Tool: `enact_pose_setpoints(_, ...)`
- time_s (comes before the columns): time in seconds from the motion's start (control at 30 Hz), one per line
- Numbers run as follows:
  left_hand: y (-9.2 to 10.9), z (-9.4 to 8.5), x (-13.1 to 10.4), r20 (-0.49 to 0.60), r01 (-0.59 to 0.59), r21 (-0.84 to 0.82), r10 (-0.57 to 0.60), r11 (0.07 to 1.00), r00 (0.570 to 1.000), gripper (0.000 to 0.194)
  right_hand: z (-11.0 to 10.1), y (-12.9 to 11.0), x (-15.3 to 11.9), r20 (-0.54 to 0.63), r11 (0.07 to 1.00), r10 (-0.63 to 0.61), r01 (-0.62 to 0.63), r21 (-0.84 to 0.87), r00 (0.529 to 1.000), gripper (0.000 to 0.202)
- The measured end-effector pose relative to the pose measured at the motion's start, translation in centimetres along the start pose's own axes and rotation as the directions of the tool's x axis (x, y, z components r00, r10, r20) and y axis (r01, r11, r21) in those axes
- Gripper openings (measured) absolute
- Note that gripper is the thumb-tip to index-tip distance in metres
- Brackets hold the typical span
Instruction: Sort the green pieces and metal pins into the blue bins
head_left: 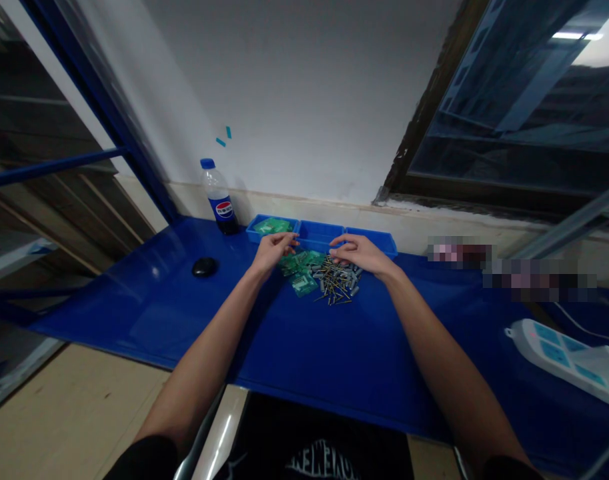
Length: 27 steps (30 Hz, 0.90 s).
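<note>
My left hand [275, 252] is closed in a pinch over green packets [304, 283], beside the left blue bin. Something small may be between its fingertips, too small to name. My right hand [359, 253] has its fingers curled towards the thumb above a loose pile of screws [337, 287] mixed with grey wall plugs [355, 291]. What its fingertips hold, if anything, I cannot make out. Behind the hands stand three joined blue bins [321, 231]. More green packets [274, 226] lie in the left one; the right one is partly hidden by my hand.
At the back left stands a cola bottle [219, 200], with a black rounded object [205, 267] nearer me. A white power strip [564, 357] lies on the right of the blue tabletop [304, 360]. The wall [294, 100] rises behind the bins; a blue frame [104, 113] stands left.
</note>
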<state>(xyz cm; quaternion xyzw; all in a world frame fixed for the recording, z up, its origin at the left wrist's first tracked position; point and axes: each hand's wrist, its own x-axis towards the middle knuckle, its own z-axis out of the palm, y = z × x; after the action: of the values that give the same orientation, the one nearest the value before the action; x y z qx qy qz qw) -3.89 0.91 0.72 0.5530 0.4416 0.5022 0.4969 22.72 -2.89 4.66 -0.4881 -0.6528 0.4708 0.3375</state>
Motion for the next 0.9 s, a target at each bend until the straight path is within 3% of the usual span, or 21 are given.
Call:
enact_pose_setpoints(0.07, 0.1, -0.1, -0.3, 0.033, -0.144, 0.288, 0.140, 0.947, 0.990, 0.031, 0.0, 0.1, 0.0, -0.006, 1.000, 0.002, -0.002, -0.009, 1.000, 0.024)
enact_pose_setpoints(0.13, 0.2, -0.2, -0.7, 0.130, -0.275, 0.545, 0.245, 0.792, 0.961, 0.025, -0.1, 0.3, 0.2, -0.013, 0.999, 0.002, -0.002, -0.032, 1.000, 0.024)
enact_pose_setpoints(0.2, 0.1, -0.1, -1.1, 0.223, -0.350, 0.702, 0.275, 0.620, 0.935, 0.023, -0.1, 0.7, 0.3, -0.016, 0.998, -0.008, 0.007, -0.064, 1.000, 0.025)
enact_pose_setpoints(0.33, -0.1, 0.3, -1.7, 0.261, -0.364, 0.814, 0.275, 0.453, 0.925, 0.024, -0.1, 1.3, 0.7, 0.006, 0.992, -0.031, 0.031, -0.118, 1.000, 0.028)
enact_pose_setpoints(0.5, 0.3, 0.8, -2.0, 0.115, -0.276, 0.907, 0.441, 0.319, 0.890, 0.039, 0.1, 1.0, 0.6, 0.022, 0.988, -0.050, 0.052, -0.147, 0.999, 0.028)
enact_pose_setpoints(0.57, 0.5, 0.9, -1.8, 0.050, -0.196, 0.940, 0.456, 0.279, 0.888, 0.050, 0.2, 0.6, 0.4, 0.024, 0.986, -0.054, 0.057, -0.154, 0.998, 0.027)
enact_pose_setpoints(0.67, 0.3, 0.9, -1.0, 0.016, -0.125, 0.959, 0.394, 0.254, 0.919, 0.057, 0.4, 0.2, 0.2, 0.024, 0.986, -0.051, 0.054, -0.159, 0.998, 0.023)
enact_pose_setpoints(0.9, 0.8, -0.8, 2.8, 0.041, -0.121, 0.946, 0.258, 0.300, 0.965, 0.057, 0.9, 0.0, 0.3, 0.049, 0.984, -0.074, 0.081, -0.160, 0.996, 0.022)
